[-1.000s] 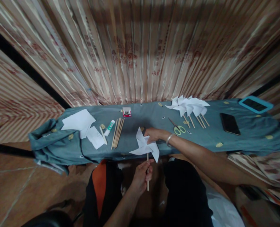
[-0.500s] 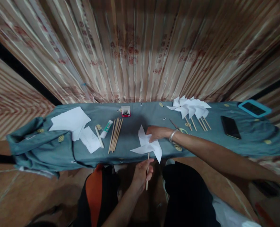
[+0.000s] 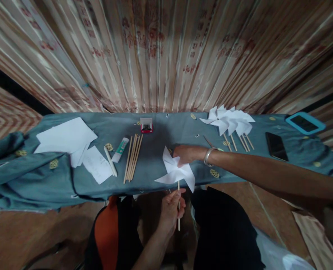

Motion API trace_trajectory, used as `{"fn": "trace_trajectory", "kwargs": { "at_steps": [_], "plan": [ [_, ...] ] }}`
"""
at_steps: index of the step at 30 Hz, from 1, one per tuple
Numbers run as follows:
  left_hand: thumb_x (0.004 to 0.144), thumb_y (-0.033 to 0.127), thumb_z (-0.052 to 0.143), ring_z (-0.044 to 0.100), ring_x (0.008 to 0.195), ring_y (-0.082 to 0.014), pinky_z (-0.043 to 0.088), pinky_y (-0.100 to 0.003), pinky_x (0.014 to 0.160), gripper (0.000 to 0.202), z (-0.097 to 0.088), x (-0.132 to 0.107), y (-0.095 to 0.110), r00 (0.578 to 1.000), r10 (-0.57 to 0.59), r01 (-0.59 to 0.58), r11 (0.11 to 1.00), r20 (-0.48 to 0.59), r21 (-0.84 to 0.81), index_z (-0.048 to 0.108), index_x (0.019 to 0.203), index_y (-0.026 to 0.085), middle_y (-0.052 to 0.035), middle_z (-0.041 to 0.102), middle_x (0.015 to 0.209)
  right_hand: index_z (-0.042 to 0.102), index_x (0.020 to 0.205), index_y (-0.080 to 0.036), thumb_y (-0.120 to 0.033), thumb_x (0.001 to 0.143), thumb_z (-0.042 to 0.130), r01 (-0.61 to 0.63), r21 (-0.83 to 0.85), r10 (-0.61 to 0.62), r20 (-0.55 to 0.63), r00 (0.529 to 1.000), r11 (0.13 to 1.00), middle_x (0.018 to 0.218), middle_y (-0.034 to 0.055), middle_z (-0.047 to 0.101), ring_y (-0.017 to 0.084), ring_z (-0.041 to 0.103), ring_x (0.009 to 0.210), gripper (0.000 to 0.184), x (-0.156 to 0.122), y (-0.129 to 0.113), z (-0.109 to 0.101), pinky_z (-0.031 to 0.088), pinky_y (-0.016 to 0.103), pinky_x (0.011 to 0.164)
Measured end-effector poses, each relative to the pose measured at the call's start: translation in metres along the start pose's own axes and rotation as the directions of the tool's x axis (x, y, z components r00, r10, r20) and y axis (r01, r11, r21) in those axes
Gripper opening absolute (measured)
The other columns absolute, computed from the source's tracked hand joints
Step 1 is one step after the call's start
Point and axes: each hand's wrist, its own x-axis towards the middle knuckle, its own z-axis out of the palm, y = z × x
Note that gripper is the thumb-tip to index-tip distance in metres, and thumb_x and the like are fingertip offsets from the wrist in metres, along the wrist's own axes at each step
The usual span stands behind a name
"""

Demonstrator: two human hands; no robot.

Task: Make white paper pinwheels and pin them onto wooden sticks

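A white paper pinwheel on a thin wooden stick is held at the table's front edge. My left hand is closed around the stick below the paper blades, with the stick's lower end poking out under the fingers. My right hand, with a silver bangle at the wrist, has its fingers bent onto the middle of the pinwheel. Its fingertips touch the centre and partly hide it. Just behind the right wrist lie scissors, mostly covered by the arm.
Finished pinwheels lie overlapping at the back right, near a black phone and a blue-framed device. Left of the hands are wooden sticks, a red pin box, a glue stick, a white rod and paper sheets.
The camera view has shifted slightly, so the table's things sit a little differently. Both hands keep their hold on the pinwheel; the right fingers now cover more of its centre.
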Motion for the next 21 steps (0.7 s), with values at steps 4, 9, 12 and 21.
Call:
{"fn": "trace_trajectory", "kwargs": {
  "at_steps": [4, 9, 12, 21],
  "plan": [
    [0.058, 0.06, 0.077, 0.028, 0.031, -0.0021, 0.012, -0.022, 0.037, 0.061, -0.0001, 0.0003, -0.0006, 1.0, -0.005, 0.005, 1.0, 0.008, -0.007, 0.07, 0.092, 0.01, 0.0051, 0.052, 0.048, 0.074, 0.101, -0.01, -0.017, 0.071, 0.074, 0.002, 0.004, -0.002, 0.023, 1.0, 1.0, 0.099, 0.0118, 0.073, 0.023, 0.065, 0.088, 0.031, -0.0029, -0.0002, -0.0026, 0.041, 0.025, 0.066],
    [0.058, 0.061, 0.077, 0.03, 0.031, -0.0024, 0.013, -0.022, 0.037, 0.062, 0.0005, -0.0003, 0.0007, 1.0, -0.016, 0.016, 1.0, 0.008, 0.007, 0.071, 0.093, 0.009, 0.0048, 0.052, 0.048, 0.075, 0.1, -0.013, -0.019, 0.072, 0.072, -0.002, 0.003, 0.001, 0.046, 0.999, 1.0, 0.093, 0.0086, 0.074, 0.021, 0.066, 0.085, 0.029, -0.0028, 0.0017, -0.0026, 0.042, 0.024, 0.067],
    [0.06, 0.059, 0.075, 0.03, 0.03, -0.0025, 0.013, -0.022, 0.037, 0.06, 0.0008, -0.0001, 0.0016, 1.0, -0.013, 0.013, 0.999, -0.003, 0.034, 0.071, 0.093, 0.009, 0.0047, 0.052, 0.047, 0.075, 0.101, -0.013, -0.019, 0.073, 0.072, 0.006, 0.005, -0.006, 0.041, 0.999, 1.0, 0.093, 0.0089, 0.074, 0.021, 0.067, 0.085, 0.029, -0.0017, 0.003, -0.001, 0.043, 0.025, 0.067],
    [0.059, 0.057, 0.078, 0.029, 0.03, -0.0012, 0.011, -0.021, 0.038, 0.059, -0.0006, -0.0029, 0.0037, 0.999, 0.032, -0.032, 0.999, 0.013, 0.03, 0.071, 0.092, 0.009, 0.0054, 0.052, 0.048, 0.076, 0.099, -0.013, -0.026, 0.073, 0.074, 0.063, -0.013, -0.063, 0.003, 0.998, 0.998, 0.093, 0.0087, 0.074, 0.021, 0.066, 0.082, 0.029, -0.0028, 0.0093, 0.0036, 0.042, 0.025, 0.064]
  ]
}}
